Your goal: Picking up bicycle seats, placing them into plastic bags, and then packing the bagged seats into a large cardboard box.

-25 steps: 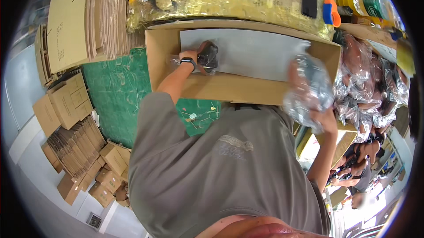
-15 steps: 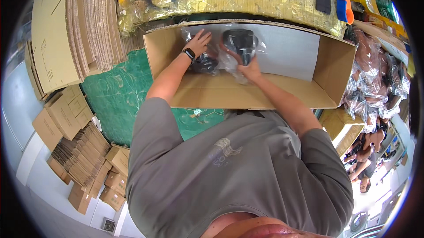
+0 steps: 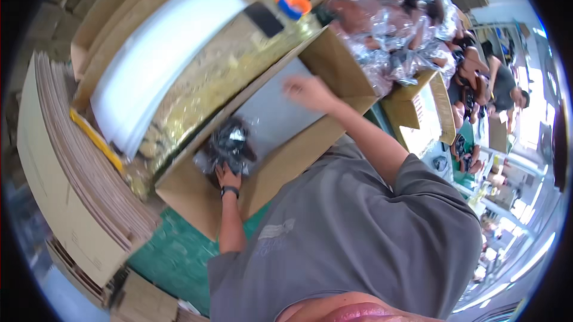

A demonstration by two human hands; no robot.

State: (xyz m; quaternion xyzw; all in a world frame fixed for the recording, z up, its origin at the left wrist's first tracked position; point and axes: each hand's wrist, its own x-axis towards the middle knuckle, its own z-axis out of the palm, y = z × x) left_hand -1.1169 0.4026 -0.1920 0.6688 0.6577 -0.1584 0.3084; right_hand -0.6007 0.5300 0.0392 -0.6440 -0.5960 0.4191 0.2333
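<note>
A long open cardboard box (image 3: 280, 149) lies slantwise in front of me, with a pale grey sheet (image 3: 277, 101) along its inside. Toward its left end rest dark, rounded items in clear plastic; the uppermost black wrapped item (image 3: 230, 137) shows most plainly, and its exact kind I cannot make out. My left hand (image 3: 228, 175), a dark watch at the wrist, lies with spread fingers against the near side of these wrapped items. My right hand (image 3: 307, 92) is over the box's right part, holding no visible item; motion smears its fingers.
Plastic-wrapped brown items (image 3: 388, 29) are heaped beyond the box's right end, near a smaller open carton (image 3: 421, 110). White sheets (image 3: 167, 47), a black phone (image 3: 264, 19) and an orange-and-blue tape dispenser (image 3: 292, 4) lie behind. Flat cardboard (image 3: 77, 167) is stacked at left. Another person (image 3: 507, 92) is far right.
The view has swung toward the right. My right hand has let go of the black wrapped item, now at the box's left end, and moved right. My left hand has shifted to the near side.
</note>
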